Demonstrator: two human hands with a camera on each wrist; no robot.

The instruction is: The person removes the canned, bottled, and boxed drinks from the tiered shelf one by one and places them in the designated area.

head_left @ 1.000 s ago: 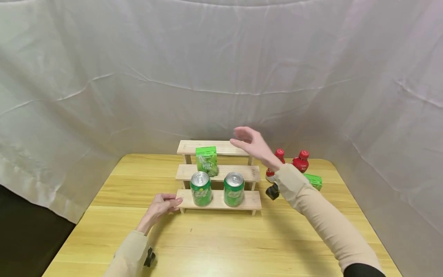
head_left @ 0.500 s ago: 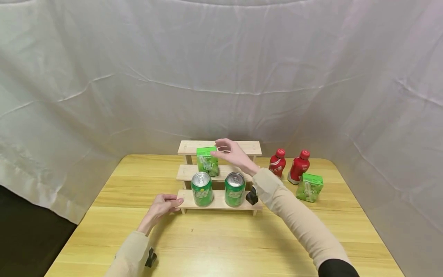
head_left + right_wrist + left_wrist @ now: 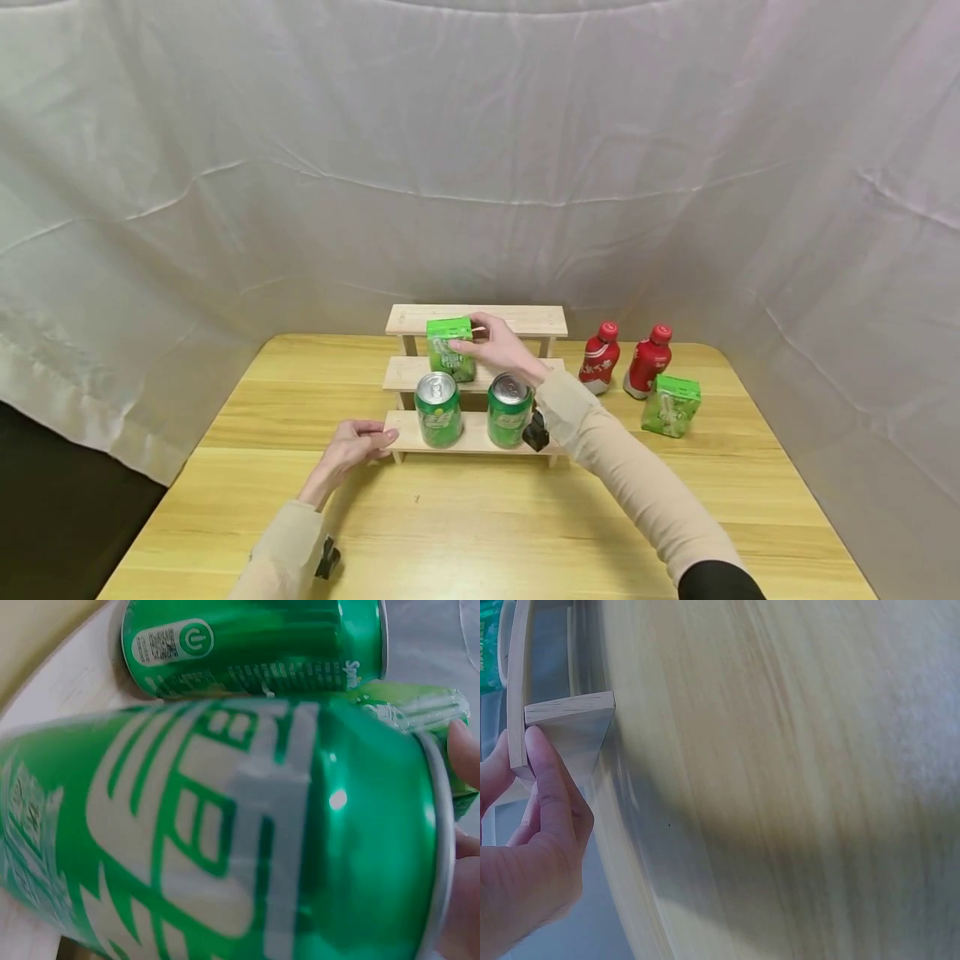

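A three-tier wooden stand (image 3: 474, 432) is on the table, and my left hand (image 3: 349, 450) pinches the left end of its lowest board, thumb above and fingers below. Upright on the middle board is a green juice box (image 3: 444, 357). My right hand (image 3: 504, 346) holds this box by its right side, thumb across the front and fingers behind. Two green soda cans stand on the lowest board, the left can (image 3: 438, 421) and the right can (image 3: 506, 421). The right can (image 3: 225, 825) fills much of the right wrist view and hides most of the right hand.
Right of the stand are two red bottles (image 3: 600, 362) (image 3: 648, 365) with red caps. A second green juice box (image 3: 671, 407) stands in front of them. Grey cloth (image 3: 480, 167) hangs behind and beside the wooden table (image 3: 465, 533).
My right hand has moved left and down from above the stand onto the juice box on the middle board. My left hand has stayed on the lowest board's end.
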